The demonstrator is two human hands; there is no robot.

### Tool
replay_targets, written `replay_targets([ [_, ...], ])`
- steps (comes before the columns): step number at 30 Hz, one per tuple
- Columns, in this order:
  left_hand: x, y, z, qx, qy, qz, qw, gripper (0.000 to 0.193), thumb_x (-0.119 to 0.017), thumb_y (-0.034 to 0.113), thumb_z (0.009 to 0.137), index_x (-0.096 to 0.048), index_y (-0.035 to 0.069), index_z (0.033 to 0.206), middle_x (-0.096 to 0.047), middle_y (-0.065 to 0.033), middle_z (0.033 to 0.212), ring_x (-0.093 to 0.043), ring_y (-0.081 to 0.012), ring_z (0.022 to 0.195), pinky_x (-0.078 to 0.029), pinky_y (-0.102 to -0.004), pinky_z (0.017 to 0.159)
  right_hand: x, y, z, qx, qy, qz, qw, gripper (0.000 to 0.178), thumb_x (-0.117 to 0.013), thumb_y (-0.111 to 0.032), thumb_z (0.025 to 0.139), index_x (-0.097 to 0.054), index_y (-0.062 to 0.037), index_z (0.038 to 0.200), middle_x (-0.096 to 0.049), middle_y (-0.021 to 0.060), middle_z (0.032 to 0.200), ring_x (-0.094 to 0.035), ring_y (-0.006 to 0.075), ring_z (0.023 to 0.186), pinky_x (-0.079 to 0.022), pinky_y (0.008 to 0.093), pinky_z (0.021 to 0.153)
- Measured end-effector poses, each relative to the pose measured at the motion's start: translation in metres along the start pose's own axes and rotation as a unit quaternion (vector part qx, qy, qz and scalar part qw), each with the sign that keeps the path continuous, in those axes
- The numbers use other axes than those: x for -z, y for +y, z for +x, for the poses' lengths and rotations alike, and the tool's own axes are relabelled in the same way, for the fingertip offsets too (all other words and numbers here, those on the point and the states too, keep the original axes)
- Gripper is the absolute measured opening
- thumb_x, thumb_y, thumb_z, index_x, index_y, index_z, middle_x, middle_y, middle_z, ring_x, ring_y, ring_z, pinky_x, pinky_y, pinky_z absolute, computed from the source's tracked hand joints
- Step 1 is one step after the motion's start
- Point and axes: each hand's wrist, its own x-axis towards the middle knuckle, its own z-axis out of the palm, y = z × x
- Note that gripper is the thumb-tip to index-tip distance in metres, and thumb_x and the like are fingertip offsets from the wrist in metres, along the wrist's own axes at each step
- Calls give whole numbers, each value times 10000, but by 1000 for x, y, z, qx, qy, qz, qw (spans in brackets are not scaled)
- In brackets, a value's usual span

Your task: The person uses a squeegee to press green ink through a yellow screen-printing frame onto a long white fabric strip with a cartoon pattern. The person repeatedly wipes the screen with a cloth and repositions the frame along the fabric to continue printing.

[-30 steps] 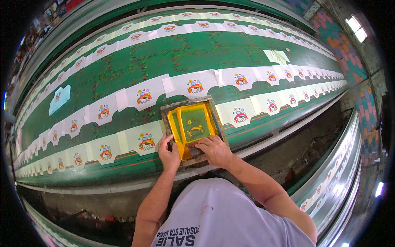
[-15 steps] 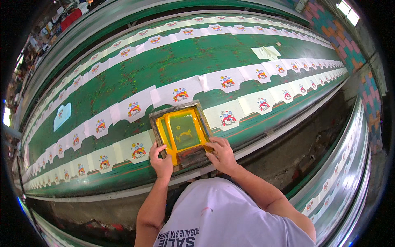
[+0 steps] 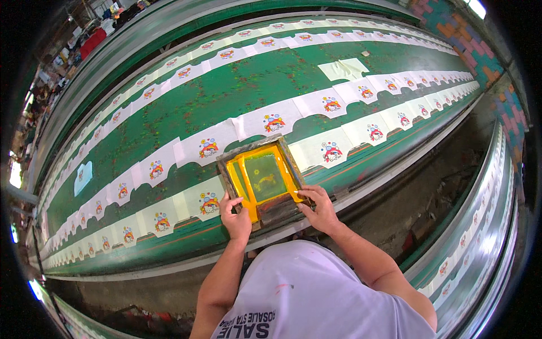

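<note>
A wooden-framed printing screen point(image 3: 268, 179) with yellow ink along its sides and a greenish mesh is in front of me, over the near row of white cloth pieces on the long green table point(image 3: 209, 96). My left hand point(image 3: 236, 217) is closed on the screen's near left corner, the thumb along the frame. At the near right corner, my right hand point(image 3: 320, 209) grips the frame too, fingers on its edge. A faint figure shows in the mesh. The cloth under the screen is hidden. Printed cloth pieces with a colourful cartoon motif point(image 3: 332, 151) flank it.
More rows of printed cloth point(image 3: 274, 122) run along the table. A crumpled pale cloth point(image 3: 343, 69) and a light blue cloth point(image 3: 83, 177) lie between rows. Another table with prints point(image 3: 468, 243) stands to the right. Coloured paving point(image 3: 491, 62) lies beyond the far right end.
The whole view has shifted, so table, prints and screen appear farther right. Both hands keep their hold on the screen, and less of the dark strip at its near edge shows.
</note>
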Motion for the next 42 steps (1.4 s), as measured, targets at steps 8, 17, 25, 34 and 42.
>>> replay_targets([
  [8,-27,5,-6,110,-6,-17,994,283,-789,-115,801,-771,30,1043,-605,-309,1595,-584,-409,1504,-424,-459,1263,35,19,8,5,-28,26,999,393,-846,-68,934,-742,-20,1310,-686,208,1417,-647,406,1324,-539,480,1119],
  [17,-22,-6,-5,149,-19,-38,988,334,-733,-169,779,-775,5,1062,-564,-319,1637,-546,-396,1551,-423,-445,1278,29,-12,17,190,-141,-46,971,421,-826,-121,896,-755,-67,1307,-685,168,1393,-644,401,1339,-517,534,1150],
  [25,-18,-2,-4,207,-31,-95,973,362,-721,-199,793,-748,-9,1100,-464,-321,1710,-474,-396,1604,-418,-450,1291,2,-25,38,220,-222,-167,935,484,-717,-141,904,-710,-77,1384,-682,135,1352,-654,357,1295,-533,511,1113],
  [34,-17,1,-5,186,-47,-58,980,354,-725,-192,806,-751,-8,1106,-475,-311,1689,-483,-391,1597,-425,-448,1285,7,-35,63,176,-308,-197,914,515,-742,-106,872,-693,-60,1383,-700,132,1309,-683,365,1225,-548,495,1048],
  [42,-19,0,-6,149,-37,-7,988,329,-761,-158,777,-773,38,1041,-577,-285,1605,-537,-400,1551,-429,-453,1266,11,-31,49,202,-258,-195,924,574,-754,-103,862,-701,-65,1431,-693,140,1367,-666,363,1292,-527,506,1127],
])
